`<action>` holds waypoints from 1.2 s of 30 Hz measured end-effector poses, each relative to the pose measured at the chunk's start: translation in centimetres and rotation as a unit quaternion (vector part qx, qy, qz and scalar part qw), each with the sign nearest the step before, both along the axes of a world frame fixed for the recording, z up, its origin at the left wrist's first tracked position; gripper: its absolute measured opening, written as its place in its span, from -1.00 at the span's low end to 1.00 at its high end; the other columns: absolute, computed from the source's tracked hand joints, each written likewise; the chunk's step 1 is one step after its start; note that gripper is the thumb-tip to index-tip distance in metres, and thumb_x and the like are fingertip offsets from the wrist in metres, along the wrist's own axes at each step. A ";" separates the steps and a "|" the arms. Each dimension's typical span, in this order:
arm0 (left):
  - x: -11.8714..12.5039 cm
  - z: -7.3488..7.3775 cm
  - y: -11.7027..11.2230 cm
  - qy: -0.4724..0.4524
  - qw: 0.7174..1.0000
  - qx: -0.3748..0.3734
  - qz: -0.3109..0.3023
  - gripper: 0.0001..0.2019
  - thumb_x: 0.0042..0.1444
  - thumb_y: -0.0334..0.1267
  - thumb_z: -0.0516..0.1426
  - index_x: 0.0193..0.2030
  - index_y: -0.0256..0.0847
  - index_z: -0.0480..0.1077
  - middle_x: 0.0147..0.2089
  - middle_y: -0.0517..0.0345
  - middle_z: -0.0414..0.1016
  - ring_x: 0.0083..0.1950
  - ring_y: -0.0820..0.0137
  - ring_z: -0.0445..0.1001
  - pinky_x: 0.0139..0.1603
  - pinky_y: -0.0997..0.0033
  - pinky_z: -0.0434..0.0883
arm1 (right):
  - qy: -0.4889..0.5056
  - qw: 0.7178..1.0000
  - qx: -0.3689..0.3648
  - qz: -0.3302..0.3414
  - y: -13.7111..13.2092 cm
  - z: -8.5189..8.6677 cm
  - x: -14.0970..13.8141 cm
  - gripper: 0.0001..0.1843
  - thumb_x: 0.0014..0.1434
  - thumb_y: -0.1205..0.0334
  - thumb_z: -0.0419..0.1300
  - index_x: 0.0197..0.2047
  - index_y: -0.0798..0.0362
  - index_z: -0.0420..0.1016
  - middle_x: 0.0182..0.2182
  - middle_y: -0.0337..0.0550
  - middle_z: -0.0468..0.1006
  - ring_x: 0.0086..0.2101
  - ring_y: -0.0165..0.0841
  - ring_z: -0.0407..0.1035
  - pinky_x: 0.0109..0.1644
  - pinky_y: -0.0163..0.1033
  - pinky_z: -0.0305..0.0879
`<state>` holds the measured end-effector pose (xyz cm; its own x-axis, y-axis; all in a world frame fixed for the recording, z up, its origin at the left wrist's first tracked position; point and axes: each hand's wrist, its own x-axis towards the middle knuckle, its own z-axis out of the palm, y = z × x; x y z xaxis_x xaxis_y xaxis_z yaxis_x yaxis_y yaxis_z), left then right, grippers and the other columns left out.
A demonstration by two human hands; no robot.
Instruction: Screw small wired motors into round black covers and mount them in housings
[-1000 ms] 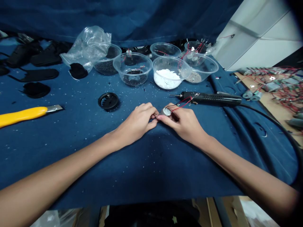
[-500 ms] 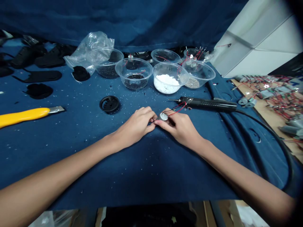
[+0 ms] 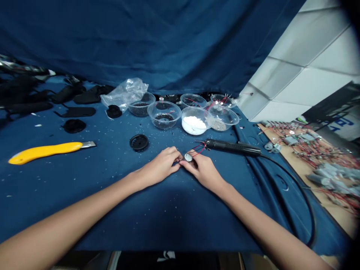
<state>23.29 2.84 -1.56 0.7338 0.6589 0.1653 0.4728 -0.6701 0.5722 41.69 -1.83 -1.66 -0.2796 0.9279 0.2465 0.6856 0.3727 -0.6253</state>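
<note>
My right hand [image 3: 204, 173] pinches a small round metal disc [image 3: 188, 157] with thin red and black wires [image 3: 198, 151] trailing from it. My left hand [image 3: 161, 167] is curled, its fingertips meeting the right forefinger at the disc's edge. Whether the left fingers grip anything is hidden. Just beyond the right hand lies a black soldering iron [image 3: 232, 147], its tip pointing left and apart from the wires. A black round plastic part [image 3: 139, 142] sits to the left of my left hand.
Clear plastic bowls hold white granules [image 3: 194, 125] and black granules [image 3: 164, 120] at the back. A yellow utility knife [image 3: 45, 150] lies left on the blue cloth [image 3: 84, 210]. Black pieces [image 3: 74, 126] lie behind it. A wooden board [image 3: 309, 157] with wired parts sits right.
The whole scene sits lower and smaller, with more of the hanging cloth and ceiling in view, so the camera has tilted up. My hands stay together at the disc.
</note>
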 end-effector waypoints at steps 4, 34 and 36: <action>-0.2 0.4 -0.2 -0.006 1.000 -0.005 0.008 -0.89 0.22 -0.32 0.09 -0.15 -0.29 0.36 -0.15 0.08 0.34 -0.08 0.36 0.33 -0.03 0.37 0.32 | 0.032 0.999 -0.029 -0.016 0.0 0.1 0.0 -0.73 0.24 0.02 0.11 -0.29 0.07 0.32 -0.57 -0.30 0.32 -0.56 -0.47 0.18 -0.45 -0.34 0.09; -7.5 2.0 4.3 0.150 0.965 0.089 0.194 -0.43 0.22 0.19 -0.08 0.15 -0.21 0.26 0.12 -0.11 0.32 0.15 0.06 0.23 0.12 -0.03 0.15 | 0.211 0.959 -0.157 -0.105 0.2 0.9 0.3 -0.59 0.16 -0.13 0.11 -0.34 0.09 0.32 -0.55 -0.26 0.36 -0.56 -0.47 0.25 -0.43 -0.34 0.20; -7.3 2.1 4.2 0.155 0.963 0.104 0.195 -0.44 0.22 0.18 -0.07 0.14 -0.22 0.27 0.11 -0.11 0.32 0.15 0.05 0.23 0.13 -0.04 0.14 | 0.220 0.956 -0.162 -0.107 0.2 1.1 0.3 -0.60 0.16 -0.13 0.11 -0.34 0.09 0.32 -0.55 -0.26 0.36 -0.56 -0.47 0.25 -0.43 -0.34 0.20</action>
<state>15.97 7.06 0.52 0.4723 0.8708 0.1367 0.8383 -0.4916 0.2357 41.96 -1.62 -0.56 -0.0108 0.9998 -0.0142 0.3693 -0.0092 -0.9293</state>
